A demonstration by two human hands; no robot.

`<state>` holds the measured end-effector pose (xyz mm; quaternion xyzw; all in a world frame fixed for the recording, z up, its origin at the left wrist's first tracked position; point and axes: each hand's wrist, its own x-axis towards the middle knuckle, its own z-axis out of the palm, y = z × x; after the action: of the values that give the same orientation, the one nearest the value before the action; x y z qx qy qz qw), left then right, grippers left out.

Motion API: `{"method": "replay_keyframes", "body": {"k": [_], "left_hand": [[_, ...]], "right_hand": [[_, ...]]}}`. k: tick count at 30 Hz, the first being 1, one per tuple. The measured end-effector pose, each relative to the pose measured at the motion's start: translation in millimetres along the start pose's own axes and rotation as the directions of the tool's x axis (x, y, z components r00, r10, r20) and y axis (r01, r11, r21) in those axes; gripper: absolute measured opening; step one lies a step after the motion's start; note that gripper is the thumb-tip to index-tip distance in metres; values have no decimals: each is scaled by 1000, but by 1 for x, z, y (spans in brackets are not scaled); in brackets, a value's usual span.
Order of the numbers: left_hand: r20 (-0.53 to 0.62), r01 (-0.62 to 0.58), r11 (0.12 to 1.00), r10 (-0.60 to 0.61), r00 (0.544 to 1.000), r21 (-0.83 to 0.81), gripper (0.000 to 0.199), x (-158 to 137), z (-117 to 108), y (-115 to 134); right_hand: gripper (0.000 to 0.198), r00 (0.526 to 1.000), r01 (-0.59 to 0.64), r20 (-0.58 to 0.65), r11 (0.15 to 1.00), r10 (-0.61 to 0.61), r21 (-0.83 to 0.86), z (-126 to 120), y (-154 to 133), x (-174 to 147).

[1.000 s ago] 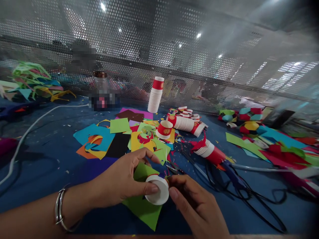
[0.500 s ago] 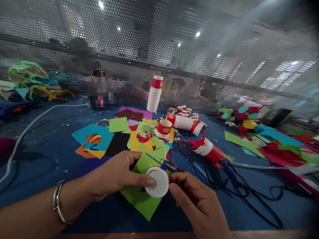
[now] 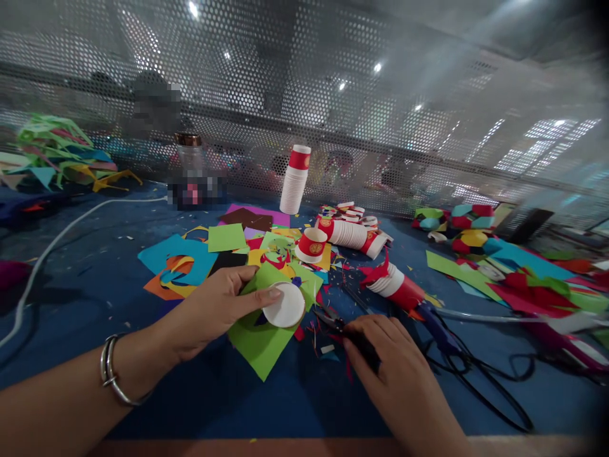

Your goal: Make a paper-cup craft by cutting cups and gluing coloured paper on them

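My left hand pinches a white round disc flat against a sheet of green paper, thumb on top. The fingers under the sheet are hidden. A small dark blue piece shows at the disc's upper edge. My right hand is closed around the black handle of a pair of scissors low over the table, blades pointing left toward the paper. Red and blue paper scraps lie beneath and beside the blades.
Behind the hands stand a short red paper cup and a tall cup stack. To the right are a lying cup stack, a red-and-white cup over a blue tool, and a looping black cord. Coloured sheets lie left.
My right hand has left the disc's edge and moved right onto the scissors. The left hand has shifted slightly up and left with the paper and disc.
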<state>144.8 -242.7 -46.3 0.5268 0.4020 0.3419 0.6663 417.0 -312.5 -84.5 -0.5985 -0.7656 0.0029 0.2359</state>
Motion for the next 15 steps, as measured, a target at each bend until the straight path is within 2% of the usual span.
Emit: {"method": "replay_keyframes", "body": {"k": [5, 10, 13, 15], "left_hand": [[6, -6, 999, 6, 1000, -52, 38, -1, 0, 1], [86, 12, 995, -4, 996, -101, 38, -2, 6, -1], [98, 8, 997, 0, 995, -78, 39, -3, 8, -3], [103, 11, 998, -4, 995, -68, 41, -2, 8, -4]], "right_hand": [[11, 998, -35, 52, 997, 38, -67, -3, 10, 2], [18, 987, -148, 75, 982, 140, 116, -10, 15, -2], [24, 961, -275, 88, 934, 261, 227, -14, 15, -8], [27, 941, -336, 141, 895, 307, 293, -14, 13, -10]]}}
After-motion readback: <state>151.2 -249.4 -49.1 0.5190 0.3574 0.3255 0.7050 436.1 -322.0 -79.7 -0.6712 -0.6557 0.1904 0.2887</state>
